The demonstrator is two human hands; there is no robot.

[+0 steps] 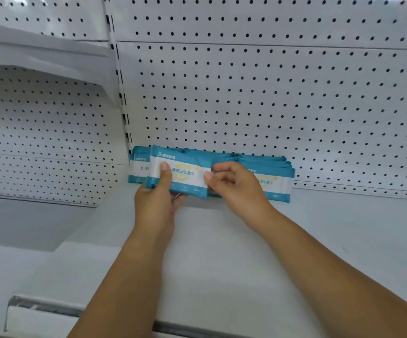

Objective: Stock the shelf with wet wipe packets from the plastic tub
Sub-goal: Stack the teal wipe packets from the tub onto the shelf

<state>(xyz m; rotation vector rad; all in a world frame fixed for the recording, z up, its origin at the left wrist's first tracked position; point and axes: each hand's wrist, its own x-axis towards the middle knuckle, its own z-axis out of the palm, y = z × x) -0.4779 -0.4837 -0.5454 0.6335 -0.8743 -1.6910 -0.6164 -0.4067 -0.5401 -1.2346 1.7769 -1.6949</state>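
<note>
Blue-and-white wet wipe packets stand on edge at the back of the white shelf, against the pegboard wall. My left hand grips a small stack of packets from below, thumb on the front face. My right hand pinches the right end of that front packet with curled fingers. Behind it, a row of packets leans to the right, and one more packet shows at the far left. The plastic tub is out of view.
White pegboard backs the shelf. A slotted upright post separates this bay from the neighbouring bay on the left. The shelf's front edge with a price rail runs along the bottom.
</note>
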